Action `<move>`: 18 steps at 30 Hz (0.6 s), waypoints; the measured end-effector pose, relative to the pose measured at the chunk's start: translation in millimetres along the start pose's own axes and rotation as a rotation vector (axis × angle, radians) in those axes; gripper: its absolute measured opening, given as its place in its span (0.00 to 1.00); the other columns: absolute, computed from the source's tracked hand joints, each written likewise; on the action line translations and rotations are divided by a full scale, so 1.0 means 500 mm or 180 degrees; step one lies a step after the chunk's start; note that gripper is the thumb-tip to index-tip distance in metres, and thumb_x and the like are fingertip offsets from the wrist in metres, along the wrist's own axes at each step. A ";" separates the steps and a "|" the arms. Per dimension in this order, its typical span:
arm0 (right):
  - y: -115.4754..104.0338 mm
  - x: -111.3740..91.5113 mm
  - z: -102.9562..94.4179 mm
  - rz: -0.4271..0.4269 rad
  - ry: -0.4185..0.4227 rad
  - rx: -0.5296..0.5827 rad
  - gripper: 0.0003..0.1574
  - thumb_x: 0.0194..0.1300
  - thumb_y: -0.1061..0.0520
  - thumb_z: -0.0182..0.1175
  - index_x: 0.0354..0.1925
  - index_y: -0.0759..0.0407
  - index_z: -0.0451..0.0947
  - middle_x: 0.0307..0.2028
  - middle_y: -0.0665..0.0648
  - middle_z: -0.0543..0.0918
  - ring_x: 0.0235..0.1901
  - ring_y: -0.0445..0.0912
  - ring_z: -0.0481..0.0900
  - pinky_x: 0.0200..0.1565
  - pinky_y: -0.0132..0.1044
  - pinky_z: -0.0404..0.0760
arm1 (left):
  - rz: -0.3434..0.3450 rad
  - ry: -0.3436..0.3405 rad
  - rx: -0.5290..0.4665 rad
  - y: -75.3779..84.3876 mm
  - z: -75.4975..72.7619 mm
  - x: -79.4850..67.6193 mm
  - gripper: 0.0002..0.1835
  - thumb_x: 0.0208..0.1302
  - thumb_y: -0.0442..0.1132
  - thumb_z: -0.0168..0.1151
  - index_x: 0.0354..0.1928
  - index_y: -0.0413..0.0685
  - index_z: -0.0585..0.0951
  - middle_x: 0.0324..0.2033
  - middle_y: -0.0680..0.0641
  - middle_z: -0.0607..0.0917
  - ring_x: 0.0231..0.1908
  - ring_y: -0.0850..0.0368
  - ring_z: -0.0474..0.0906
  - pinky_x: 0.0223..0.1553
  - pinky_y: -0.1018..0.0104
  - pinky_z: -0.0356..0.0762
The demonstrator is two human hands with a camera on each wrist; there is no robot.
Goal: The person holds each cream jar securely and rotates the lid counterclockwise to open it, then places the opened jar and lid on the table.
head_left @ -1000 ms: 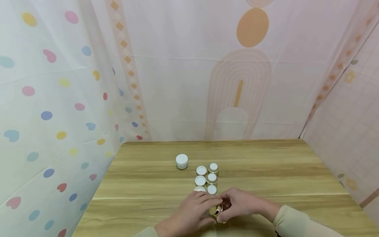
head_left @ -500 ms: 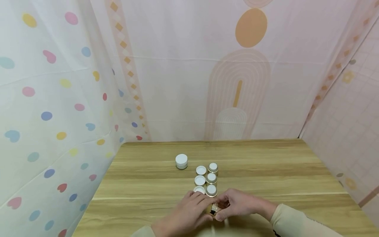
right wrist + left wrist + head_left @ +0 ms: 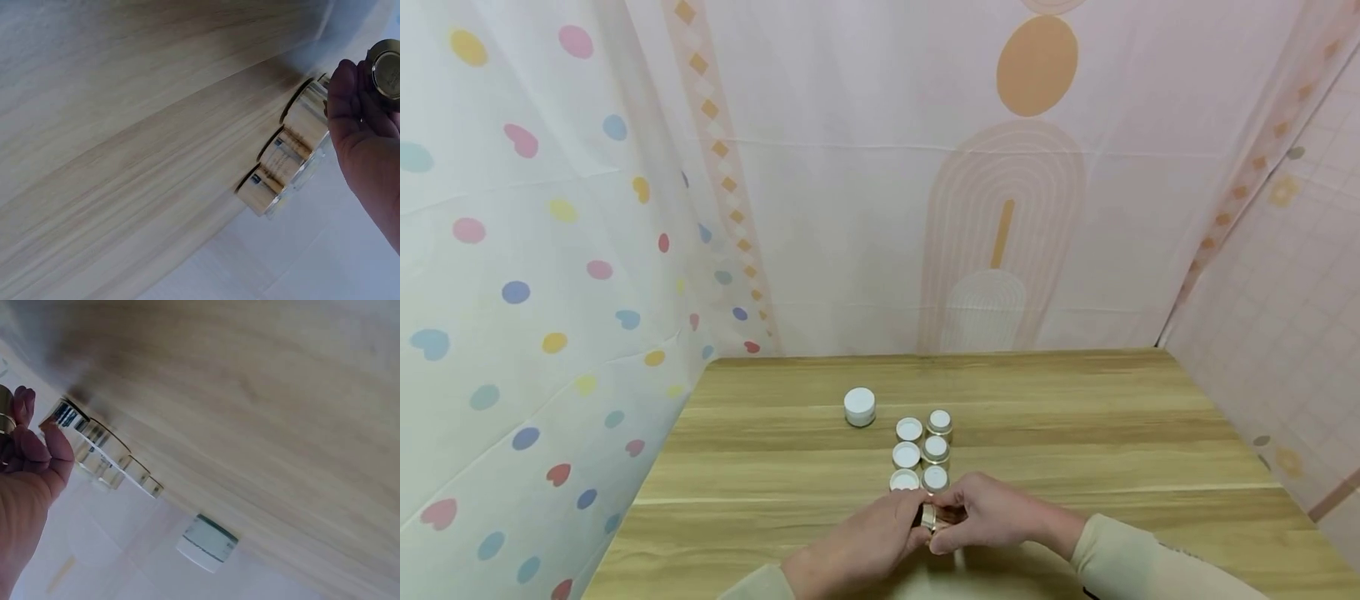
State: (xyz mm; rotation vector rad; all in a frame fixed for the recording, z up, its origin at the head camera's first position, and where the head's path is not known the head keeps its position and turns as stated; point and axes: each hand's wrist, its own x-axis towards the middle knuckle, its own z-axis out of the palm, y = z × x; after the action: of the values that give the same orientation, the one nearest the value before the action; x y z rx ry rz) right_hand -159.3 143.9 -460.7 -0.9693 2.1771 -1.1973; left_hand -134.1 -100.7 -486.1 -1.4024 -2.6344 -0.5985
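Between both hands, a small gold jar [image 3: 928,517] is held tipped on its side above the table. My left hand [image 3: 861,537] pinches its left end with thumb and fingers. From the right, my right hand [image 3: 996,512] grips the other end; in the right wrist view the jar's round base [image 3: 388,72] faces the camera. Just beyond the hands stand several gold jars with white tops, among them a far jar [image 3: 939,422] and a near jar [image 3: 936,478]. Left of them, upturned lids with white insides form a row, from the far lid [image 3: 908,429] to the near lid [image 3: 904,481].
A white-capped jar [image 3: 860,407] stands apart, farther back and left of the rows. All of it sits on a wood-grain table [image 3: 1075,417]. Patterned curtains [image 3: 850,208] hang behind the table and along both sides.
Both hands have shifted slightly left with the gold jar. The jar has turned further onto its side, and the left fingers have moved from over its top to its left end.
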 end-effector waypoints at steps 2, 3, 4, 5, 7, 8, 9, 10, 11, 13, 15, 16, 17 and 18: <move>-0.001 0.000 0.001 0.0033 0.0060 -0.0037 0.12 0.62 0.52 0.78 0.41 0.56 0.88 0.26 0.40 0.79 0.26 0.28 0.72 0.29 0.21 0.70 | -0.0031 0.0067 0.0054 -0.002 0.000 0.000 0.23 0.79 0.54 0.56 0.62 0.45 0.72 0.53 0.51 0.83 0.55 0.59 0.79 0.59 0.62 0.81; -0.001 0.000 0.000 0.0051 0.0104 -0.0074 0.14 0.61 0.53 0.79 0.42 0.56 0.88 0.26 0.40 0.79 0.27 0.28 0.73 0.30 0.22 0.71 | -0.0059 0.0104 0.0125 -0.002 0.000 -0.001 0.26 0.75 0.56 0.59 0.63 0.46 0.72 0.54 0.51 0.83 0.55 0.58 0.79 0.58 0.62 0.81; 0.000 0.000 0.000 0.0074 0.0145 -0.0128 0.15 0.59 0.53 0.80 0.42 0.55 0.87 0.27 0.40 0.80 0.27 0.28 0.73 0.30 0.22 0.72 | -0.0081 0.0147 0.0203 -0.001 -0.001 0.000 0.30 0.72 0.58 0.63 0.64 0.46 0.72 0.56 0.50 0.83 0.56 0.57 0.79 0.59 0.61 0.81; 0.001 0.000 -0.001 0.0101 0.0199 -0.0175 0.16 0.58 0.53 0.81 0.42 0.54 0.87 0.27 0.40 0.80 0.28 0.29 0.74 0.30 0.22 0.73 | -0.0092 0.0189 0.0311 0.000 -0.002 0.000 0.33 0.69 0.59 0.66 0.66 0.46 0.71 0.57 0.50 0.82 0.57 0.57 0.79 0.60 0.60 0.81; 0.001 0.000 -0.003 0.0151 0.0294 -0.0245 0.17 0.55 0.53 0.82 0.41 0.53 0.87 0.28 0.42 0.81 0.28 0.30 0.75 0.31 0.24 0.74 | -0.0090 0.0272 0.0566 0.002 -0.006 0.000 0.36 0.66 0.57 0.72 0.69 0.49 0.71 0.61 0.51 0.81 0.61 0.56 0.78 0.61 0.59 0.80; 0.001 0.000 -0.004 0.0175 0.0325 -0.0262 0.18 0.54 0.53 0.82 0.42 0.53 0.87 0.29 0.42 0.82 0.29 0.30 0.75 0.31 0.24 0.75 | -0.0061 0.0313 0.0682 0.003 -0.009 0.001 0.37 0.65 0.55 0.74 0.70 0.49 0.71 0.62 0.52 0.81 0.61 0.57 0.78 0.62 0.59 0.80; 0.002 0.001 -0.006 0.0196 0.0349 -0.0271 0.18 0.54 0.53 0.82 0.42 0.53 0.87 0.29 0.43 0.83 0.29 0.30 0.75 0.31 0.24 0.75 | -0.0031 0.0351 0.0780 0.004 -0.012 0.002 0.36 0.66 0.52 0.74 0.71 0.50 0.71 0.62 0.52 0.82 0.62 0.57 0.78 0.63 0.59 0.79; 0.002 0.001 -0.006 0.0221 0.0365 -0.0275 0.19 0.53 0.53 0.83 0.42 0.53 0.87 0.30 0.44 0.84 0.29 0.31 0.76 0.31 0.25 0.75 | -0.0001 0.0380 0.0849 0.004 -0.015 0.002 0.35 0.65 0.49 0.75 0.71 0.50 0.71 0.61 0.53 0.82 0.62 0.58 0.78 0.63 0.60 0.79; 0.002 0.001 -0.007 0.0241 0.0380 -0.0258 0.20 0.53 0.54 0.83 0.43 0.54 0.88 0.30 0.45 0.85 0.29 0.31 0.76 0.31 0.25 0.76 | 0.0006 0.0379 0.0876 0.005 -0.017 0.002 0.35 0.65 0.47 0.74 0.71 0.51 0.72 0.60 0.54 0.83 0.61 0.59 0.78 0.62 0.61 0.79; 0.002 0.002 -0.008 0.0269 0.0386 -0.0259 0.20 0.53 0.53 0.83 0.43 0.53 0.88 0.30 0.44 0.85 0.29 0.31 0.76 0.31 0.25 0.75 | -0.0014 0.0342 0.0872 0.005 -0.020 0.001 0.34 0.66 0.46 0.73 0.71 0.50 0.72 0.57 0.54 0.84 0.58 0.60 0.79 0.61 0.61 0.79; 0.002 0.002 -0.007 0.0281 0.0385 -0.0284 0.19 0.53 0.53 0.83 0.42 0.52 0.88 0.28 0.43 0.83 0.28 0.31 0.75 0.30 0.24 0.74 | -0.0097 0.0265 0.0805 0.005 -0.021 -0.001 0.33 0.69 0.50 0.72 0.71 0.48 0.72 0.57 0.54 0.85 0.58 0.60 0.79 0.60 0.61 0.79; 0.002 0.002 -0.007 0.0276 0.0383 -0.0294 0.18 0.52 0.53 0.83 0.41 0.51 0.87 0.28 0.42 0.82 0.27 0.31 0.74 0.30 0.24 0.73 | -0.0135 0.0228 0.0772 0.004 -0.021 -0.002 0.34 0.70 0.53 0.71 0.71 0.48 0.71 0.58 0.53 0.85 0.58 0.60 0.79 0.61 0.60 0.79; 0.003 0.002 -0.006 0.0272 0.0379 -0.0310 0.18 0.52 0.53 0.83 0.40 0.50 0.87 0.27 0.41 0.81 0.27 0.30 0.73 0.29 0.24 0.72 | -0.0164 0.0199 0.0735 0.003 -0.021 -0.003 0.36 0.70 0.56 0.71 0.72 0.48 0.71 0.59 0.52 0.84 0.60 0.59 0.79 0.62 0.60 0.79; 0.003 0.002 -0.005 0.0267 0.0382 -0.0321 0.17 0.52 0.53 0.83 0.40 0.50 0.87 0.26 0.41 0.80 0.26 0.30 0.73 0.29 0.24 0.72 | -0.0161 0.0192 0.0736 0.003 -0.020 -0.004 0.37 0.69 0.57 0.72 0.72 0.48 0.71 0.59 0.52 0.84 0.61 0.59 0.78 0.62 0.59 0.79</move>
State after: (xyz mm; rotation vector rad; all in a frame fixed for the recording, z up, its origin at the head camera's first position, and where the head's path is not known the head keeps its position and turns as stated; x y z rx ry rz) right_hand -162.4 145.0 -460.8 -0.8567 2.3678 -1.1430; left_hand -133.0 -105.4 -476.8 -1.2352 -2.5992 -0.3220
